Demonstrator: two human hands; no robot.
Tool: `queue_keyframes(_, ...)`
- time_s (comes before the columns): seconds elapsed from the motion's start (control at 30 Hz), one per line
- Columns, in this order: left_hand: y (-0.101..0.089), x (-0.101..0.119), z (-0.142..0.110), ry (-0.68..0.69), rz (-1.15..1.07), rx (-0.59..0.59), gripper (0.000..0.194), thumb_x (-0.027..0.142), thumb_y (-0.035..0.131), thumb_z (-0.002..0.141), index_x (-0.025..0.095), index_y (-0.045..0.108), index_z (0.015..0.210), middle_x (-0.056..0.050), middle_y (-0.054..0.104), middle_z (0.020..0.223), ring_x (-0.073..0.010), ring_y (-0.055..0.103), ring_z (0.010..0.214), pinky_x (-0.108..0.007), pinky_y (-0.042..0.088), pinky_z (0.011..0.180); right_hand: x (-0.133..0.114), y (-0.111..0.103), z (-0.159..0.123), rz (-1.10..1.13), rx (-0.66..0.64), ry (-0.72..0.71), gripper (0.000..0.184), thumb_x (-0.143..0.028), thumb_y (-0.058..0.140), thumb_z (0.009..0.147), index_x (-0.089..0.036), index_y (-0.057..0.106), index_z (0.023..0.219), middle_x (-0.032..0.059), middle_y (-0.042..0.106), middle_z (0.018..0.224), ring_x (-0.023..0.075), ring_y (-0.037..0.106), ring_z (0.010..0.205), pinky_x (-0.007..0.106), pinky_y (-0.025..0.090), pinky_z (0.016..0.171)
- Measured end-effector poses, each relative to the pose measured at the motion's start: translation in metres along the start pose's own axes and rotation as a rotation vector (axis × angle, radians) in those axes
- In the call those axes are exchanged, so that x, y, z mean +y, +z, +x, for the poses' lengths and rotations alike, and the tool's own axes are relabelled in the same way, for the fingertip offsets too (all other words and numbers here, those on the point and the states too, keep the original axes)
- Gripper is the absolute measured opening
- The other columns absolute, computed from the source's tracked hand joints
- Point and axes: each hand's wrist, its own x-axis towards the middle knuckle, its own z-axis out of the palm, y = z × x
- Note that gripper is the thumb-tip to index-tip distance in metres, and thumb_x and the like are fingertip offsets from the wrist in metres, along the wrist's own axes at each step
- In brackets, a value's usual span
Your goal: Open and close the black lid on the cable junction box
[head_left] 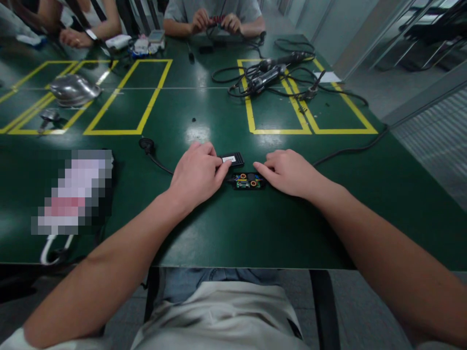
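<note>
My left hand [199, 170] is closed, with thumb and fingertips at the left end of a flat black plastic cover [239, 158] bearing a white label. Just below the cover lies an open black case [248, 187] with a circuit board [248, 180] showing copper coils and coloured parts. At the case's right end, my right hand [292, 171] has curled fingers and its thumb near the board's corner. What those fingers hold, if anything, is hidden. A black cable [350, 149] emerges behind this hand; a cord with a plug [146, 145] leads to my left hand.
A blurred phone-like object [76, 189] lies left, with a white loop. Farther back are a shiny metal shell [75, 90], a small metal part [49, 115] and black tools with tangled cables [268, 78]. Across the green table [204, 228], another person's hands [216, 22] handle something.
</note>
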Motion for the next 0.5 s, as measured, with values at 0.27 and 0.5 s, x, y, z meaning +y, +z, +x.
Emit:
queue_keyframes(0.27, 0.0044, -0.0020, -0.0002, 0.051, 0.039, -0.012, 0.060, 0.048, 0.052, 0.119, 0.020, 0.087, 0.079, -0.010, 0.062, 0.080, -0.0278, 0.056, 0.086, -0.047, 0.057, 0.085, 0.0014, -0.0015, -0.0021, 0.063, 0.031, 0.007, 0.061, -0.048, 0.048, 0.116, -0.026, 0.057, 0.059, 0.0078, 0.063, 0.071, 0.0241, 0.057, 0.071, 0.042, 0.039, 0.074)
queue_keyframes(0.5, 0.0062, -0.0020, -0.0001, 0.041, 0.011, -0.043, 0.054, 0.047, 0.060, 0.116, 0.020, 0.082, 0.076, -0.010, 0.060, 0.082, -0.0309, 0.058, 0.092, -0.051, 0.059, 0.090, 0.0008, 0.0006, -0.0022, 0.015, 0.036, 0.017, 0.062, -0.051, 0.049, 0.115, -0.026, 0.058, 0.059, 0.0087, 0.064, 0.070, 0.0247, 0.057, 0.070, 0.042, 0.038, 0.073)
